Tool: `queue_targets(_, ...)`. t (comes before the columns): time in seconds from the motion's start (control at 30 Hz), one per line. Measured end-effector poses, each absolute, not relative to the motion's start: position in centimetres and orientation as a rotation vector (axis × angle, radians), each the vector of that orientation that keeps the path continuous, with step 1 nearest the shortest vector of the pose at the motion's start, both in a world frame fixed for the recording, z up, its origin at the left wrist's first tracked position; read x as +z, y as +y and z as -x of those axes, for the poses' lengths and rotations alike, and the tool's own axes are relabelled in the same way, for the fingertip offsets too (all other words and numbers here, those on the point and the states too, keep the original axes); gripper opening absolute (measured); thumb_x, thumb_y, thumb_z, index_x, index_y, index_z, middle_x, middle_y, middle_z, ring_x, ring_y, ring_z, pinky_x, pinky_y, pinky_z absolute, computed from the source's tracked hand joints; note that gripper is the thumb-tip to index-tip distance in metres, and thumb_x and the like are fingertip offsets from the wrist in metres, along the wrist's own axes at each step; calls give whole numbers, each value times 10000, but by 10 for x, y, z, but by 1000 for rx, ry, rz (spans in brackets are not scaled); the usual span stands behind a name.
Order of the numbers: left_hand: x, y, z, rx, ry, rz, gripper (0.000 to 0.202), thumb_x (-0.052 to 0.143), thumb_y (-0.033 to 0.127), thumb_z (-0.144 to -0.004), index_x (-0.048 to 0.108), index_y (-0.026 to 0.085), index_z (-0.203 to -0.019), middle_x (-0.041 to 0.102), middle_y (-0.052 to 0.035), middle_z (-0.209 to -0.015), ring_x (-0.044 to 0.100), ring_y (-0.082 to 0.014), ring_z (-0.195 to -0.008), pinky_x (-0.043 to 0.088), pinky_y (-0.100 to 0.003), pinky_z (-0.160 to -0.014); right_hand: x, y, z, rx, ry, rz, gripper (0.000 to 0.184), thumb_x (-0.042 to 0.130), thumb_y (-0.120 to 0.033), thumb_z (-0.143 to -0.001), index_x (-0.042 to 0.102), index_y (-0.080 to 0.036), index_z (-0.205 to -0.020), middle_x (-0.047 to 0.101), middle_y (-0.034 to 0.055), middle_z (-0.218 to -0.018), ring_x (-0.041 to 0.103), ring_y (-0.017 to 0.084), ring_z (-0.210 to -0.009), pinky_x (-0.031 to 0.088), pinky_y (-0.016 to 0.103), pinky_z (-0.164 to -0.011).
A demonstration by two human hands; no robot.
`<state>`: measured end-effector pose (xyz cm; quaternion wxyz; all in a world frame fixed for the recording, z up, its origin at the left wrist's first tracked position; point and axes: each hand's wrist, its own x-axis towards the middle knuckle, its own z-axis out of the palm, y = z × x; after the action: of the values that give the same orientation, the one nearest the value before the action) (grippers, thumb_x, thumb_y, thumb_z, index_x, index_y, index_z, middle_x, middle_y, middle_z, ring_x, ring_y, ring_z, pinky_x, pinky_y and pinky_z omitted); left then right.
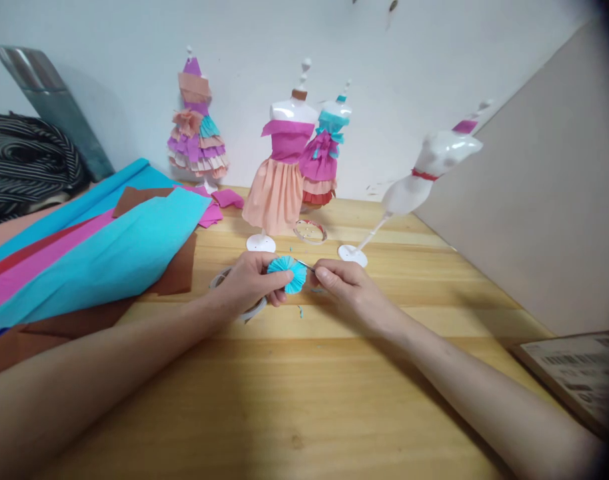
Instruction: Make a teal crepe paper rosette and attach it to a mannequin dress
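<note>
Pinching a turquoise pleated paper rosette (288, 273) between thumb and fingers, the left hand (247, 283) is closed on its left side, just above the wooden counter (304, 400). The right hand (344, 287) sits just right of the rosette, fingers curled tight round a thin metal tool (304, 265) whose tip touches the rosette's upper edge. Behind the rosette stands a peach-skirted dress form (277, 190); behind and well to the right of the rosette leans a bare white dress form (424, 177). Left of the rosette lie crepe paper sheets (109, 260) in turquoise, magenta and brown
</note>
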<state>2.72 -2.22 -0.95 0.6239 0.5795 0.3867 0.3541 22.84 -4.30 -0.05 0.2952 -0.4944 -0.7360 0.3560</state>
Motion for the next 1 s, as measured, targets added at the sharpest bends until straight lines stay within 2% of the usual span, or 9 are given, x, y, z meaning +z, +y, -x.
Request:
queue_targets(0.23,-7,-22,-27,790,892,-1349,187,656,277,-685,603,122,-596,629,-17,-496,557,-79,-422,472,-191,-466,2,-41,-231,877,-2044,1333,371,388,-453,-917,495,-188,-680,438,-9,-646,405,145,-641,329,295,-629)
queue_targets(0.6,-11,-21,-26,798,858,-1322,222,706,312,-661,602,124,-602,626,-17,-494,561,-87,-425,479,-202,-462,2,-42,-232,895,-1988,1295,386,436,-445,-920,472,-190,-632,431,-9,-618,383,140,-625,309,293,-605)
queue_targets(0.7,-12,-20,-26,806,857,-1311,232,715,320,-655,606,121,-610,632,-22,-497,562,-88,-422,480,-201,-460,-5,-40,-230,1030,-1824,1241,419,491,-501,-896,479,-189,-617,393,-22,-597,352,125,-588,281,277,-552)
queue_targets(0.83,-14,-18,-27,810,830,-1269,263,741,347,-642,617,115,-648,645,-27,-513,576,-96,-429,490,-208,-462,-17,-37,-226,1396,-1382,1152,408,576,-563,-818,564,-172,-702,330,-60,-545,223,77,-457,117,256,-437)
queue_targets(1.0,-16,-18,-25,772,761,-1292,308,770,381,-645,643,104,-683,668,-44,-566,598,-105,-462,500,-215,-478,-16,-40,-221,1543,-1125,946,370,692,-499,-721,640,-141,-797,332,-70,-562,206,44,-438,78,249,-438)
